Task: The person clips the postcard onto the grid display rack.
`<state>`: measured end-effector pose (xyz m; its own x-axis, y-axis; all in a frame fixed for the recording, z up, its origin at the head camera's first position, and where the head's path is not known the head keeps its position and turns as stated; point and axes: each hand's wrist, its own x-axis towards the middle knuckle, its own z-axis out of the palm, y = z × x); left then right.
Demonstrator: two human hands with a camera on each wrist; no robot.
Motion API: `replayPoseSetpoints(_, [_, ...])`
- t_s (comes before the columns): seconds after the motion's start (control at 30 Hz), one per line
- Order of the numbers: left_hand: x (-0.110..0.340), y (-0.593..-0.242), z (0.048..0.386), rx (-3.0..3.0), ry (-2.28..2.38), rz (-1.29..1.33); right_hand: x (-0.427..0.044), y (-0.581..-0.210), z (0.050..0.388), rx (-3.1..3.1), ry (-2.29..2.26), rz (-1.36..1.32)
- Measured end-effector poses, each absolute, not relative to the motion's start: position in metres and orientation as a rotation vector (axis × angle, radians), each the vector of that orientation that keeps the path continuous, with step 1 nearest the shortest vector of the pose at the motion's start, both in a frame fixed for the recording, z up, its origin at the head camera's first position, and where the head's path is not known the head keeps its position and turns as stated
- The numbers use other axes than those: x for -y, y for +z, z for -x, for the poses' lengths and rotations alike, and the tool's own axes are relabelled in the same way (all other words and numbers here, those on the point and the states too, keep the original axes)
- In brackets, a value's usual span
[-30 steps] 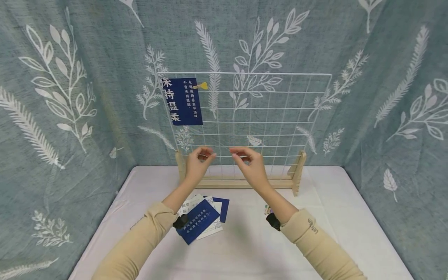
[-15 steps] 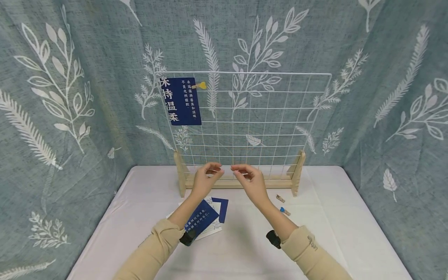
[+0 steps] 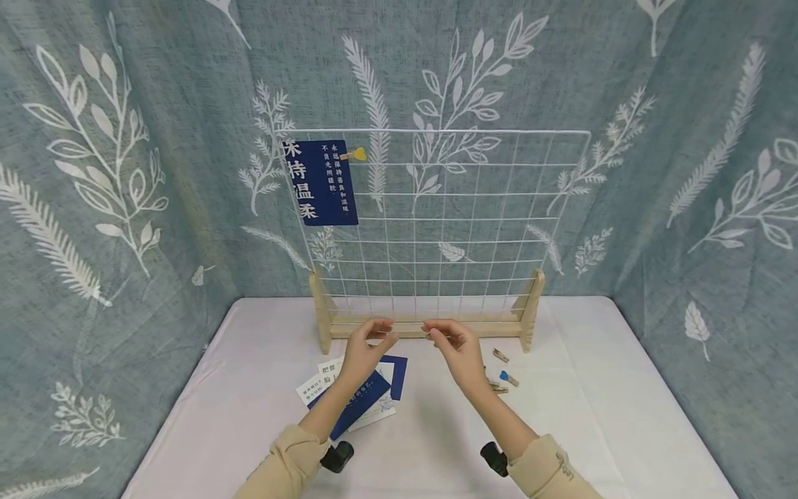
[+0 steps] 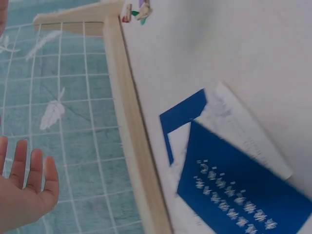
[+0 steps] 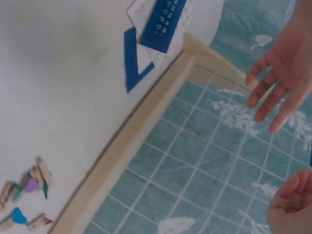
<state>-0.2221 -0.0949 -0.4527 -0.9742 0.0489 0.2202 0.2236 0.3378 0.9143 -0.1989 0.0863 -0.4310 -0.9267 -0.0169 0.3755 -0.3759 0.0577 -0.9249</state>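
Note:
My left hand point(image 3: 364, 357) and right hand point(image 3: 460, 357) hover apart over the table, before the base of a white wire grid point(image 3: 428, 219). Their fingers are loosely bent and nothing is in them. Below the left forearm lies a loose pile of cards with a dark blue card point(image 3: 368, 400) on top, partly hidden by the arm. Several small wooden clothespins point(image 5: 32, 184) lie beside the right forearm, one with a blue heart point(image 3: 503, 375). On the grid's upper left hangs a blue card point(image 3: 324, 187) with white characters, held by a yellow-heart clothespin point(image 3: 353, 154).
The grid stands in a wooden base point(image 3: 430, 330) with an upright foot at each end. A white cloth point(image 3: 586, 416) covers the table. Patterned grey-green curtain point(image 3: 206, 173) surrounds it at the back and sides.
Both hands have come down from in front of the grid's lower rows to the level of its base, drawing back toward the body. More of the clothespins now shows. The hanging card stays put.

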Motion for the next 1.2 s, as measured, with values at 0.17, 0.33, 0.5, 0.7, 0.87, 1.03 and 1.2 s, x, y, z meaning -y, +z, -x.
replayPoseSetpoints(0.17, [0.102, -0.463, 0.216, 2.445, -1.682, 0.215, -0.089, -0.44, 0.197, 2.049, 1.975, -0.386])
replayPoseSetpoints(0.33, [0.11, -0.471, 0.209, 2.49, -1.606, 0.18, -0.096, -0.453, 0.195, 2.051, 1.983, -0.328])
replayPoseSetpoints(0.5, [0.117, -0.483, 0.205, 2.484, -1.539, 0.181, -0.11, -0.468, 0.191, 2.079, 1.976, -0.249])
replayPoseSetpoints(0.7, [0.128, -0.497, 0.201, 2.494, -1.457, 0.141, -0.13, -0.484, 0.187, 2.12, 1.914, -0.18])
replayPoseSetpoints(0.87, [0.14, -0.504, 0.2, 2.546, -1.373, 0.118, -0.14, -0.48, 0.181, 2.134, 1.831, -0.207])
replayPoseSetpoints(1.03, [0.151, -0.511, 0.201, 2.568, -1.272, 0.151, -0.148, -0.471, 0.174, 2.203, 1.776, -0.184])
replayPoseSetpoints(1.2, [0.161, -0.518, 0.203, 2.614, -1.187, 0.141, -0.158, -0.472, 0.174, 2.249, 1.708, -0.183])
